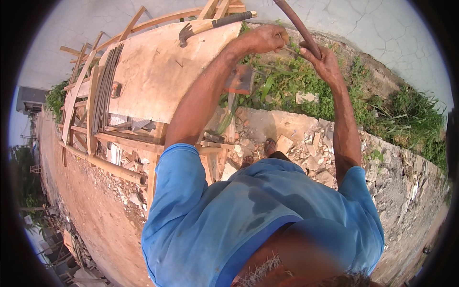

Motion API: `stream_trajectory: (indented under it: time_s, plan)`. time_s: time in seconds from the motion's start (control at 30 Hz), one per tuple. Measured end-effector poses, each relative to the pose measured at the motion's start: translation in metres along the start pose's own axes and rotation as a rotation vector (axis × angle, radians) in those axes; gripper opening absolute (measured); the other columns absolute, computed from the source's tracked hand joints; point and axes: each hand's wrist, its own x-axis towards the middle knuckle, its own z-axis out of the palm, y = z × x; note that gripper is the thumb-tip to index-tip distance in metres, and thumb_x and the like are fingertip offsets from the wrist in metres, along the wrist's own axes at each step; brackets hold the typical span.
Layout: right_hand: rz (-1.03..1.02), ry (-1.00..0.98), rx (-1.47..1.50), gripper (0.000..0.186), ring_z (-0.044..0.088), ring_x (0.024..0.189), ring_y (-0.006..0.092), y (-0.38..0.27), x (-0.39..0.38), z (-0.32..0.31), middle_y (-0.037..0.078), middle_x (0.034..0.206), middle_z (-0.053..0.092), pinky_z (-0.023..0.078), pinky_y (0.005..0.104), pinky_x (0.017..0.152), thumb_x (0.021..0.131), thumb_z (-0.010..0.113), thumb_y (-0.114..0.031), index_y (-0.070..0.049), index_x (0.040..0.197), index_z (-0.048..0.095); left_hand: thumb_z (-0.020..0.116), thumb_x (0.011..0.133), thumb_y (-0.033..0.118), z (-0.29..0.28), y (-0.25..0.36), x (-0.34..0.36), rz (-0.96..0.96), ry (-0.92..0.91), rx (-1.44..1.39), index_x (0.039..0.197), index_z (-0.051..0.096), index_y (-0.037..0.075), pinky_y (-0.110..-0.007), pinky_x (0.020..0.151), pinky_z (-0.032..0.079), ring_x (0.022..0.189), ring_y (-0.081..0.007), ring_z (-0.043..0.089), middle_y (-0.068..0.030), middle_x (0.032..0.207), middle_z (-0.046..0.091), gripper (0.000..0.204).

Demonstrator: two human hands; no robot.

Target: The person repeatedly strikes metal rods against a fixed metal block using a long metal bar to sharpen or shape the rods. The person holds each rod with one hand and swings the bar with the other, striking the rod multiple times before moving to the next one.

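Observation:
My left hand [270,39] is closed at the top centre, pinching what looks like a thin rod [292,50] that reaches toward my right hand. My right hand [324,64] grips a long brown bar [299,24] that rises diagonally, its thumb beside the thin rod. Below the left hand is a small dark block or plate with red edging [238,85], partly hidden by my forearm. On the plywood sheet [153,91] to the left lie a claw hammer [201,27], a few nails, a small orange tool [115,90] and a bundle of thin rods [107,71].
A wooden frame [124,136] supports the plywood, with a bamboo pole [119,167] along its near side. Weeds [382,115] grow by a cracked white wall [368,28]. Broken rubble [325,177] lies around my feet and beside a low concrete edge. A dirt path [86,201] runs along the left.

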Motion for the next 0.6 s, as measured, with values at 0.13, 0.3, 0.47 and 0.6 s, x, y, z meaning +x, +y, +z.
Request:
stream_trajectory:
  time_s: [0.13, 0.3, 0.47, 0.6]
  plan:
    - [0.11, -0.233, 0.014, 0.048, 0.053, 0.056, 0.0145, 0.016, -0.003, 0.004, 0.002, 0.064, 0.059, 0.039, 0.0337, 0.051, 0.087, 0.072, -0.048, -0.001, 0.097, 0.072, 0.06, 0.092, 0.038, 0.008, 0.01, -0.019, 0.042, 0.104, -0.207, 0.109, 0.067, 0.003, -0.034, 0.073, 0.049, 0.078, -0.0173, 0.059, -0.0071, 0.086, 0.068, 0.039]
    - [0.065, -0.061, 0.098, 0.043, 0.053, 0.058, 0.0123, 0.007, -0.028, -0.011, 0.002, 0.064, 0.059, 0.039, 0.0338, 0.053, 0.087, 0.075, -0.043, -0.001, 0.098, 0.073, 0.054, 0.096, 0.054, 0.014, -0.013, -0.066, -0.188, 0.51, -0.313, 0.107, 0.065, -0.003, -0.033, 0.068, 0.052, 0.075, -0.0188, 0.063, -0.0101, 0.082, 0.069, 0.059]
    - [0.08, 0.038, 0.082, 0.046, 0.054, 0.056, 0.0137, -0.009, -0.053, -0.003, 0.002, 0.061, 0.057, 0.04, 0.0335, 0.052, 0.086, 0.076, -0.041, 0.0, 0.106, 0.073, 0.046, 0.092, 0.07, 0.024, -0.011, -0.092, -0.76, 0.129, -0.623, 0.1, 0.065, -0.005, -0.035, 0.064, 0.057, 0.073, -0.019, 0.069, -0.0152, 0.084, 0.072, 0.078]
    - [-0.02, -0.007, -0.042, 0.03, 0.054, 0.058, 0.0152, -0.027, -0.074, -0.014, 0.006, 0.063, 0.055, 0.041, 0.0324, 0.053, 0.087, 0.077, -0.029, -0.004, 0.103, 0.074, 0.061, 0.093, 0.051, 0.039, 0.005, -0.097, -0.658, 0.063, -0.86, 0.118, 0.06, -0.001, -0.032, 0.07, 0.059, 0.082, -0.0196, 0.072, -0.0141, 0.09, 0.072, 0.057]
